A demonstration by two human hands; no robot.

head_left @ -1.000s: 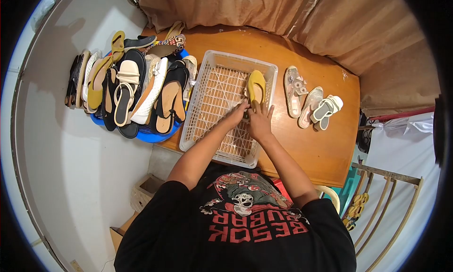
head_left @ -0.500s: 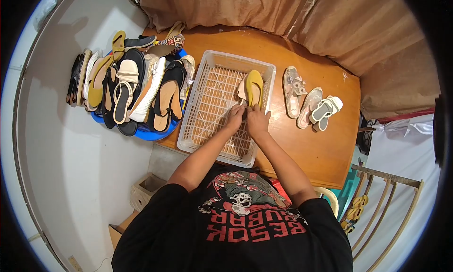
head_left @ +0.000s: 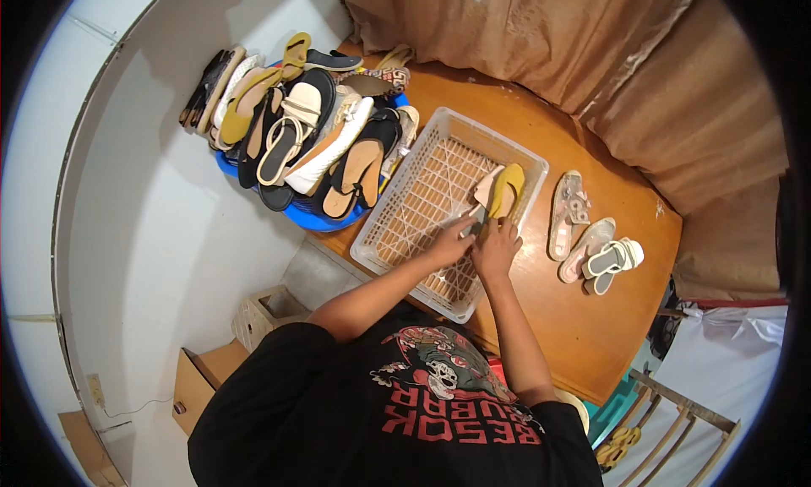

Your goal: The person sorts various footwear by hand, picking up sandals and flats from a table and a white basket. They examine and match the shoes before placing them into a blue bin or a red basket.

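Bright light; soft shadows on wall (head_left: 186,276); sheen on tabletop (head_left: 549,318); fisheye-curved edges, black corners.

the basket (head_left: 492,145) under the left hand (head_left: 453,241) is of plastic; the table (head_left: 618,183) beyond is of glossy wood.

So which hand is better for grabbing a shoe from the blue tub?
Probably the left hand. It's nearer the blue tub, which sits over on the left side. The right hand is farther across, at the near end of the yellow shoe in the crate.
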